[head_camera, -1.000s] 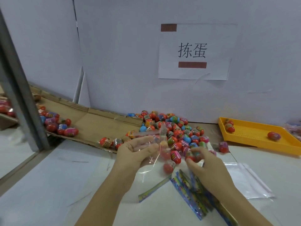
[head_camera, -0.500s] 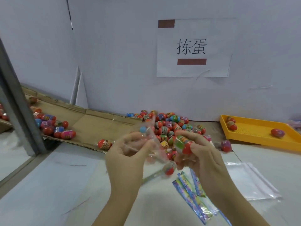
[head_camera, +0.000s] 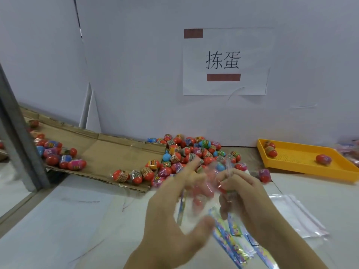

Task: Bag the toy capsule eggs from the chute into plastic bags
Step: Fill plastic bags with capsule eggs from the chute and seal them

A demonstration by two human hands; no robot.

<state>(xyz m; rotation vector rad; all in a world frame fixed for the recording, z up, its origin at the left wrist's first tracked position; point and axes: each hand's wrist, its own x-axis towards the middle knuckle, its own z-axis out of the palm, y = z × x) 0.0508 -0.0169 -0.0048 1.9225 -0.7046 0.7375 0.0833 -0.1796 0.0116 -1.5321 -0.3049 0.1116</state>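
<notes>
A heap of red, blue and pink capsule eggs (head_camera: 194,152) lies at the foot of the cardboard chute (head_camera: 108,152). More eggs (head_camera: 58,154) sit higher up the chute on the left. In front of the heap, a clear plastic bag (head_camera: 204,183) with red eggs inside is blurred between my hands. My left hand (head_camera: 174,206) is beside it with fingers straight and thumb spread wide. My right hand (head_camera: 244,197) has its fingers curled round the bag's upper edge, with a red-green egg (head_camera: 230,191) against them.
A yellow tray (head_camera: 303,152) with three eggs stands at the back right. A stack of flat clear bags (head_camera: 295,214) lies right of my hands, and colourful printed strips (head_camera: 233,237) lie under them. A grey metal post (head_camera: 19,142) rises at the left.
My right hand picked an egg from the heap and brought it to the bag. Both hands have lifted and come together, and my left hand's fingers have spread.
</notes>
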